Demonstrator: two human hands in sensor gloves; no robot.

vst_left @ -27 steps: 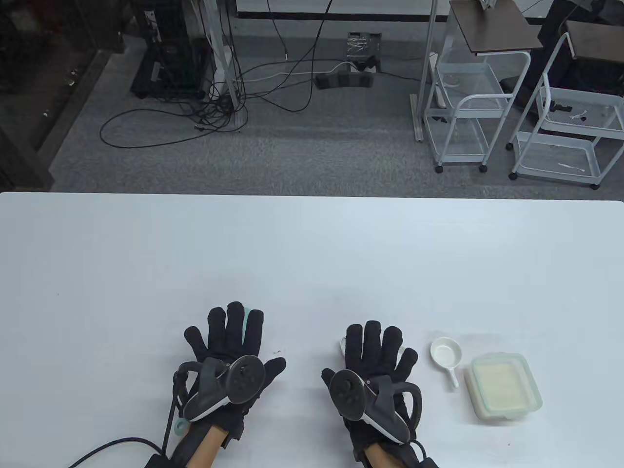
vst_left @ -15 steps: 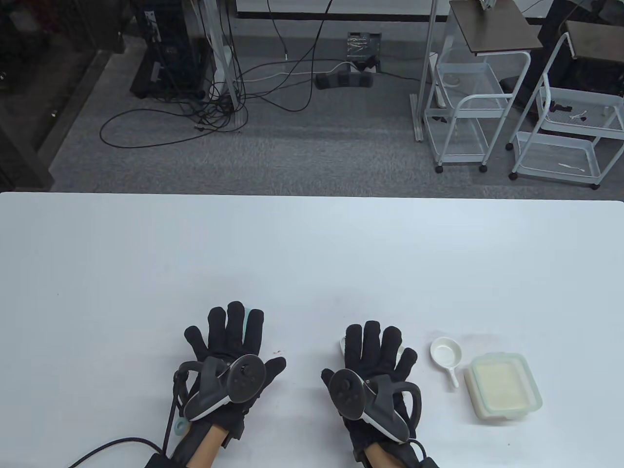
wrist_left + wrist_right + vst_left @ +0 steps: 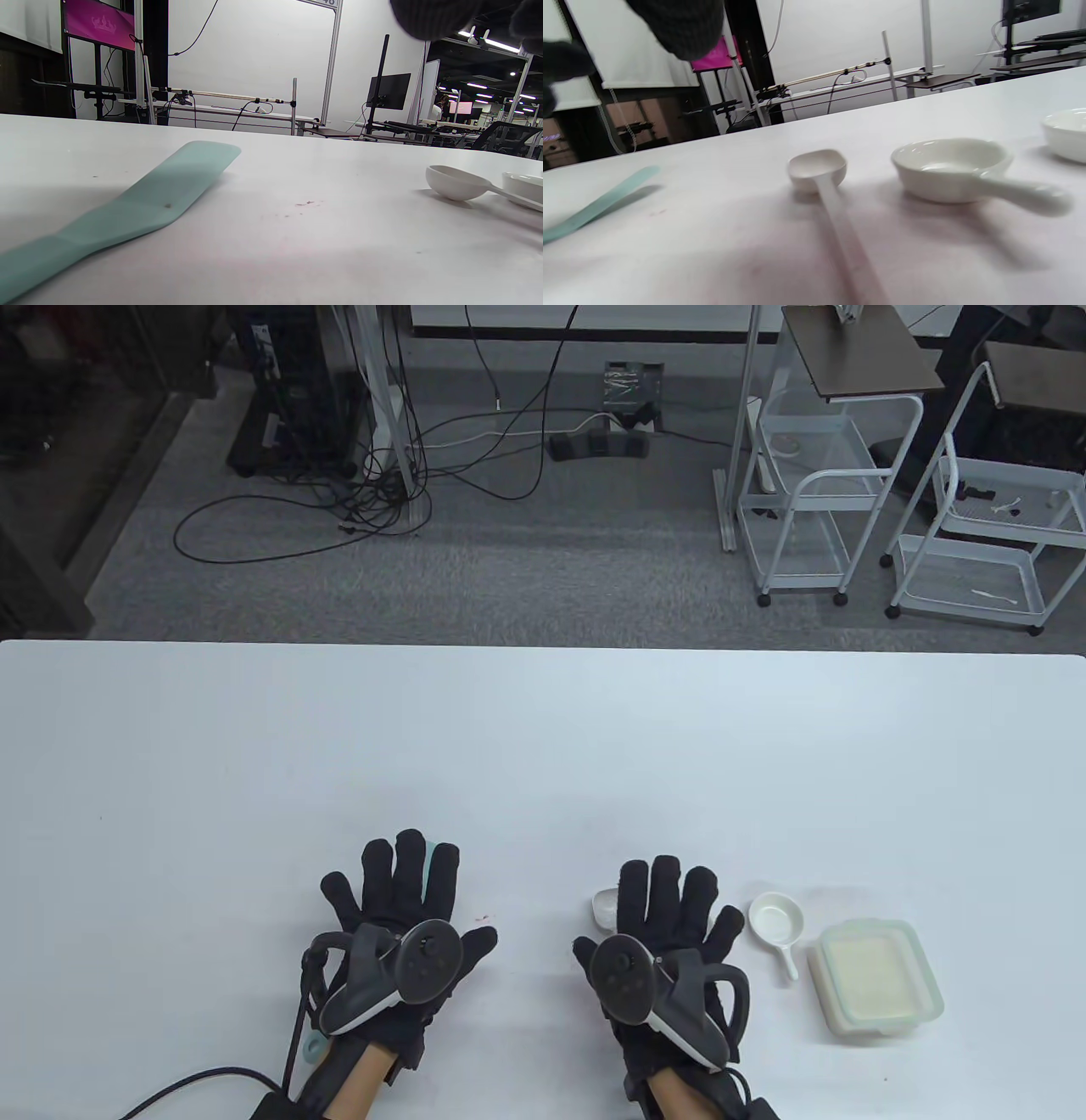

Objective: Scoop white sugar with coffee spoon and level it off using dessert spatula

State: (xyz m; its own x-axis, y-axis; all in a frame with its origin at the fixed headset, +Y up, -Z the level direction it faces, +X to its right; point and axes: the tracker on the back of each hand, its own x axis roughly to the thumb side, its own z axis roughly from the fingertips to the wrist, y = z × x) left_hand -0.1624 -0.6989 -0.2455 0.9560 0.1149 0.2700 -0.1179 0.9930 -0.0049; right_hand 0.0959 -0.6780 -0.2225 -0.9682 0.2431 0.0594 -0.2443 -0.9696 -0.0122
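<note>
A teal dessert spatula (image 3: pixel 169 199) lies flat on the white table (image 3: pixel 543 746). My left hand (image 3: pixel 399 891) is spread over it with straight fingers, so only its tip (image 3: pixel 441 853) shows in the table view. The white coffee spoon (image 3: pixel 818 167) lies on the table under my right hand (image 3: pixel 670 908), whose fingers are also straight and spread. The spoon's bowl (image 3: pixel 604 906) peeks out at the left of that hand. Neither hand grips anything. A lidless container of white sugar (image 3: pixel 878 977) sits to the right.
A small white dish with a handle (image 3: pixel 776 920) stands between my right hand and the sugar container; it shows too in the right wrist view (image 3: pixel 950 169). Beyond the table's far edge are cables and white carts (image 3: pixel 814 500) on the floor.
My right hand has shifted a little to the right and away from me, uncovering more of the spoon's bowl. The left hand has not moved.
</note>
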